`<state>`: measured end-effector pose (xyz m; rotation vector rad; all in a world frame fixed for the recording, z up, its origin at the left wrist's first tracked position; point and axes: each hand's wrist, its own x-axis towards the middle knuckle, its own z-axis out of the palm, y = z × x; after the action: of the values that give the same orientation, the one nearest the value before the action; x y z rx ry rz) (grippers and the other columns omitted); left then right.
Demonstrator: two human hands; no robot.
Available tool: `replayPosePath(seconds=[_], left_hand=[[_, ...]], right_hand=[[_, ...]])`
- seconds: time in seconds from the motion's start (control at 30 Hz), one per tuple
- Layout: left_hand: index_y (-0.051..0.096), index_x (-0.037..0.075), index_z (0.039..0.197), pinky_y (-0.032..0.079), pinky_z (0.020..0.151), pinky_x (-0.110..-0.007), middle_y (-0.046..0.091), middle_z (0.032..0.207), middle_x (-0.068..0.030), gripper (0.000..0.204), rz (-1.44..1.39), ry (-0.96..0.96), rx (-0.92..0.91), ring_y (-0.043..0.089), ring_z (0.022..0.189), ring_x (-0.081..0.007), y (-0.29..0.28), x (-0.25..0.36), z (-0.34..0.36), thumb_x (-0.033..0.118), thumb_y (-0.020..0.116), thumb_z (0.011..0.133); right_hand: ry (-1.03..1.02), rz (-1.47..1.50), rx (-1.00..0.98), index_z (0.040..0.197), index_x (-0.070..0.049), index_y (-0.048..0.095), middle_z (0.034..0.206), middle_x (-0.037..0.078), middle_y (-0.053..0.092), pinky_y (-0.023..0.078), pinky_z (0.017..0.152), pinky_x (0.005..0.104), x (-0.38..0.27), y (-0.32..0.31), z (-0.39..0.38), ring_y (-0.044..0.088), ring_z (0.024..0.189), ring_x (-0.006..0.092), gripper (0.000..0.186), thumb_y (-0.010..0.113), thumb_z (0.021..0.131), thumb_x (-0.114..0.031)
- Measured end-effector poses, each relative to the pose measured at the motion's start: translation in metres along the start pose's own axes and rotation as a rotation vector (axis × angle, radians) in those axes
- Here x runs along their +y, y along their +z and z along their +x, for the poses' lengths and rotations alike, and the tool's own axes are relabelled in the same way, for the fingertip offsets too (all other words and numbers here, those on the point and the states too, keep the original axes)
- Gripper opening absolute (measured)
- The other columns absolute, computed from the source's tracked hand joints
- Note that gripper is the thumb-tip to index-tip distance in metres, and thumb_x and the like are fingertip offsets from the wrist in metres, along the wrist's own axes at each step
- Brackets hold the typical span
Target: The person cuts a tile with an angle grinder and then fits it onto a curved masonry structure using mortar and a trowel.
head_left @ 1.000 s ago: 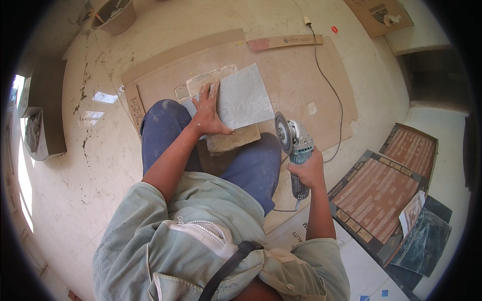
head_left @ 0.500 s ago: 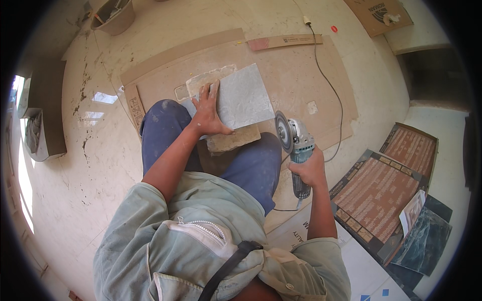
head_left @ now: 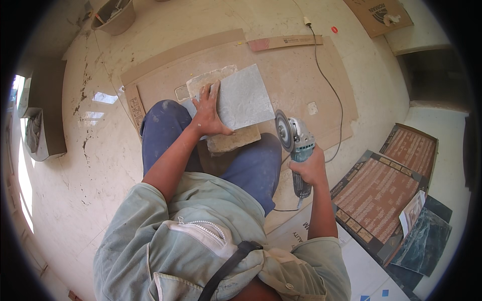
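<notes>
A square grey tile (head_left: 247, 95) lies tilted across two rough pale stone blocks, the far block (head_left: 211, 76) and the near block (head_left: 233, 140). My left hand (head_left: 207, 111) presses flat on the tile's left part, fingers and thumb spread. In my right hand (head_left: 311, 168) is an angle grinder (head_left: 303, 145), gripped round its body. Its disc (head_left: 284, 130) stands close to the tile's right corner; whether they touch I cannot tell. The grinder's lower end points back toward me.
Flattened cardboard (head_left: 296, 75) lies under the blocks. A black cord (head_left: 337, 93) runs along the right to a plug (head_left: 307, 22). Brown printed boxes (head_left: 376, 193) and a dark green marbled tile (head_left: 424, 241) lie at the right. A bucket (head_left: 116, 20) stands far left.
</notes>
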<state>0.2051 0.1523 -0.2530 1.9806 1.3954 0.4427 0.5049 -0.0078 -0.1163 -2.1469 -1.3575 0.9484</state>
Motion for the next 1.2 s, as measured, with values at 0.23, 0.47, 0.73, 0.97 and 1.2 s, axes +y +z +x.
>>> replayPosePath(seconds=[0.23,0.47,0.73,0.97,1.2], left_hand=[[0.011,0.011,0.163,0.011,0.114,-0.077,0.02,0.16,-0.0272,0.162,-0.001,0.002,0.005,0.016,0.151,-0.05,0.0,-0.001,0.0,0.046,0.098,0.031],[0.01,0.012,0.164,0.01,0.114,-0.078,0.02,0.16,-0.0259,0.163,0.0,-0.014,-0.007,0.016,0.152,-0.049,-0.001,0.001,0.0,0.046,0.098,0.031],[0.011,0.011,0.164,0.01,0.115,-0.077,0.019,0.161,-0.0277,0.163,0.001,-0.014,0.002,0.017,0.152,-0.0497,0.0,0.0,0.0,0.045,0.098,0.03],[0.011,0.011,0.163,0.009,0.114,-0.077,0.018,0.161,-0.0292,0.164,-0.012,-0.009,0.008,0.018,0.152,-0.0495,0.0,-0.001,0.001,0.046,0.099,0.03],[0.01,0.011,0.163,0.009,0.114,-0.077,0.018,0.16,-0.0298,0.164,-0.002,-0.009,-0.001,0.017,0.151,-0.0495,0.002,-0.001,0.001,0.045,0.099,0.03]], right_hand=[[-0.017,0.002,-0.01,0.101,0.002,0.064,0.085,0.01,0.069,0.055,0.073,0.0347,0.002,-0.001,0.003,0.066,0.074,0.0203,0.048,0.079,0.059,-0.014],[-0.014,-0.004,-0.021,0.1,0.002,0.064,0.084,0.009,0.069,0.055,0.072,0.0347,-0.003,-0.003,0.006,0.066,0.074,0.0201,0.047,0.08,0.059,-0.014],[0.027,0.019,-0.064,0.107,0.005,0.064,0.093,0.016,0.071,0.055,0.08,0.0371,-0.007,-0.007,0.009,0.069,0.083,0.0277,0.057,0.082,0.058,-0.017],[-0.005,0.012,-0.073,0.111,0.007,0.064,0.096,0.02,0.072,0.055,0.084,0.0385,-0.011,-0.011,0.013,0.07,0.087,0.0328,0.062,0.082,0.057,-0.02],[-0.036,0.008,-0.062,0.102,0.004,0.065,0.088,0.012,0.07,0.055,0.076,0.0349,-0.008,-0.01,0.015,0.066,0.078,0.0222,0.049,0.08,0.059,-0.014]])
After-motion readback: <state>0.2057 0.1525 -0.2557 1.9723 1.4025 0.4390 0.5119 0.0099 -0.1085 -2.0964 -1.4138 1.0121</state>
